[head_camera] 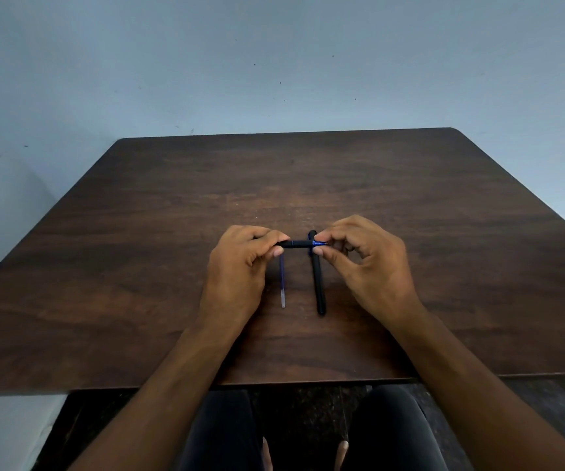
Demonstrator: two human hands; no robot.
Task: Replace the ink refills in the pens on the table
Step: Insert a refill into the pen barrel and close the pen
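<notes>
Nearest us, our knees [308, 433]. Above the bench [138, 266], our left hand [240, 263] and right hand [362, 263] pinch a black pen [299, 244] crosswise; beneath lie a refill [282, 283] and second pen [318, 283].

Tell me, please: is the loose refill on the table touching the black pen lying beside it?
Apart. The head view shows bare table between the refill and the lying pen.
</notes>
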